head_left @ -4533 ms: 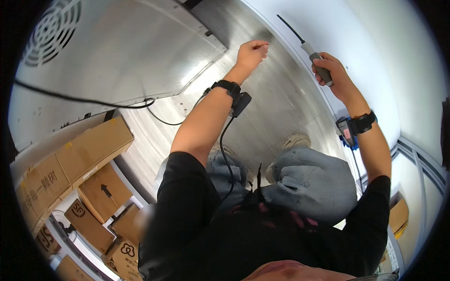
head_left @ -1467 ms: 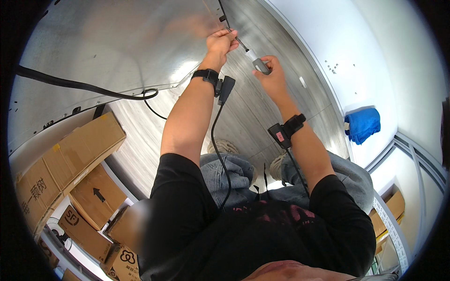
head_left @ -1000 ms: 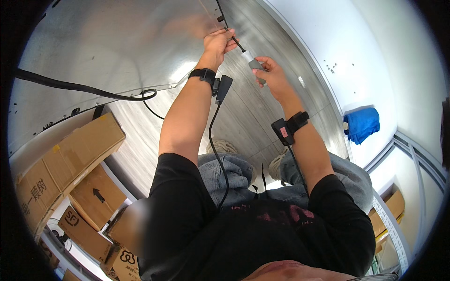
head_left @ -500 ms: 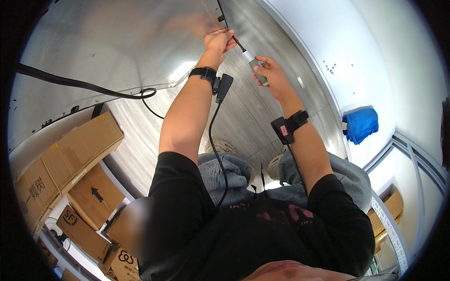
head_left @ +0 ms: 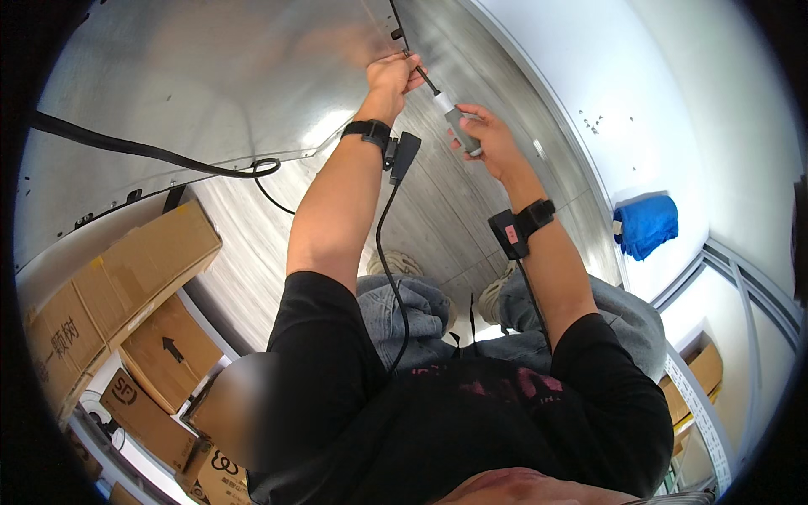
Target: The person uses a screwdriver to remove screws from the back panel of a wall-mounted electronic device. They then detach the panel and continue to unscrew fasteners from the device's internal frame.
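My right hand [head_left: 488, 139] is closed around the grey handle of a screwdriver [head_left: 461, 129] with a white collar and a thin dark shaft. That shaft slants up and away to the edge of a large shiny metal panel [head_left: 244, 76]. At its far end, my left hand [head_left: 390, 77] pinches the shaft near the tip, with the wrist bent over the panel's edge. The fingers hide part of the tip, and what it meets is too small to make out. A small black fitting [head_left: 397, 34] sits on the edge just beyond.
A thick black cable [head_left: 151, 153] crosses the panel at left and loops at its corner. Cardboard boxes [head_left: 151, 244] are stacked at lower left. A blue cloth bundle [head_left: 646, 225] lies on a white surface at right, near a grey metal frame [head_left: 741, 278]. Straps with cabled black devices circle both wrists.
The fingers of my right hand have shifted slightly around the screwdriver handle. My left hand stays nearly in place at the panel's edge.
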The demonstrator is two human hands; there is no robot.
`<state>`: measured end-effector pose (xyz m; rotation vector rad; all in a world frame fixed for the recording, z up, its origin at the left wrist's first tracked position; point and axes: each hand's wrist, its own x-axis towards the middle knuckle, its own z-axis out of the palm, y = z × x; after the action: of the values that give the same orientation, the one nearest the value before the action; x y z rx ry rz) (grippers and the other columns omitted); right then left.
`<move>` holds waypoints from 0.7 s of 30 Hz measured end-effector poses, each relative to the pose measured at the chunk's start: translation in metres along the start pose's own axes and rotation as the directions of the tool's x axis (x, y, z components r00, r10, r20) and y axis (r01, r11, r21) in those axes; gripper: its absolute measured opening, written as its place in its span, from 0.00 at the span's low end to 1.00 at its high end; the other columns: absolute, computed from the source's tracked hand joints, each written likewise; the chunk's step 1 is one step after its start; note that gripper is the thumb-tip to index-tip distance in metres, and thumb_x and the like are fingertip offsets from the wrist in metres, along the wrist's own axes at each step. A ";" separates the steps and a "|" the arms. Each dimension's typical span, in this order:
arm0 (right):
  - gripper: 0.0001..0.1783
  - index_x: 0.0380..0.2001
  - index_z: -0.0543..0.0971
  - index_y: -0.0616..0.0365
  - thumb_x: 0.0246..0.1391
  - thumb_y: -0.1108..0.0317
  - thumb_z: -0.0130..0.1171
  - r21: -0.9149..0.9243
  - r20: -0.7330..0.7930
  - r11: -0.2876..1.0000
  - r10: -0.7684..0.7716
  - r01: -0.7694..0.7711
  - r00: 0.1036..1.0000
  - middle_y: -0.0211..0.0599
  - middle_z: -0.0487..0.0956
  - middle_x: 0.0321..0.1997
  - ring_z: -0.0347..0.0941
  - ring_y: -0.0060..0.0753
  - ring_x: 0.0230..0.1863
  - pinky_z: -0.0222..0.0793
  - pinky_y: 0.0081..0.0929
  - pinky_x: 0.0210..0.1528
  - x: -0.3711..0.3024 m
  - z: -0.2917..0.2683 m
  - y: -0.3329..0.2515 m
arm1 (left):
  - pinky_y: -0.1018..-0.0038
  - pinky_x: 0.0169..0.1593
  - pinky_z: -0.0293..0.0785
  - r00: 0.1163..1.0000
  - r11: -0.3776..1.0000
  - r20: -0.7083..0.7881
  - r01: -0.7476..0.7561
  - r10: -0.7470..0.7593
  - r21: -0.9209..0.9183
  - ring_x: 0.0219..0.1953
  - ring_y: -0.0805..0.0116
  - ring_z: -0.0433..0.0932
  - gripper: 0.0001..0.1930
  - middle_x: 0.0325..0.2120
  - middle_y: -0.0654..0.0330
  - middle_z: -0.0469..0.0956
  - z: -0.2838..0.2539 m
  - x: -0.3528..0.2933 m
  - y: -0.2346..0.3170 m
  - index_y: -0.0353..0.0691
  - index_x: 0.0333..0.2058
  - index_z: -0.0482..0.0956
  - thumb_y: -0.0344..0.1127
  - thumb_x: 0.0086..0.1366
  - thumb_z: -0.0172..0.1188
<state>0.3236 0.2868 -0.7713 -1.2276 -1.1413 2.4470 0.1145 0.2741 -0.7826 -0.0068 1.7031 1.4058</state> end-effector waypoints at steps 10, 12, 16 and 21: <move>0.26 0.53 0.67 0.57 0.51 0.66 0.60 0.080 0.025 0.991 0.102 -0.104 0.994 0.31 0.73 0.35 0.71 0.25 0.33 0.68 0.21 0.30 -0.005 0.015 -0.007 | 0.80 0.27 0.76 1.000 0.998 -0.023 -0.006 0.008 0.060 0.24 0.74 0.74 0.05 0.26 0.62 0.77 0.001 0.002 -0.001 0.35 0.32 0.77 0.28 0.57 0.63; 0.27 0.54 0.66 0.58 0.51 0.65 0.59 0.177 0.098 0.964 0.183 -0.198 0.978 0.32 0.74 0.36 0.72 0.25 0.33 0.68 0.21 0.30 -0.005 0.009 -0.009 | 0.80 0.27 0.76 1.000 0.998 -0.014 -0.006 0.007 0.055 0.24 0.74 0.75 0.05 0.26 0.62 0.77 0.001 0.001 -0.001 0.35 0.32 0.77 0.28 0.57 0.62; 0.26 0.53 0.68 0.59 0.51 0.66 0.59 0.068 0.001 0.996 0.050 -0.050 0.999 0.33 0.75 0.35 0.73 0.26 0.33 0.69 0.23 0.29 0.005 0.004 0.008 | 0.80 0.27 0.77 1.000 1.000 0.007 -0.012 0.012 0.018 0.25 0.73 0.76 0.04 0.26 0.62 0.77 0.001 -0.001 0.000 0.36 0.32 0.77 0.28 0.57 0.62; 0.23 0.49 0.73 0.60 0.47 0.69 0.63 -0.126 -0.068 0.989 -0.092 0.083 0.993 0.32 0.74 0.35 0.71 0.24 0.33 0.69 0.23 0.28 0.011 0.004 0.018 | 0.79 0.28 0.78 1.000 1.000 -0.005 -0.003 0.003 0.011 0.26 0.72 0.77 0.05 0.27 0.61 0.78 0.003 -0.004 0.002 0.35 0.32 0.77 0.27 0.57 0.62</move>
<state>0.3165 0.2770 -0.7895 -1.2614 -1.3136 2.2780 0.1173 0.2754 -0.7783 -0.0019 1.7153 1.3998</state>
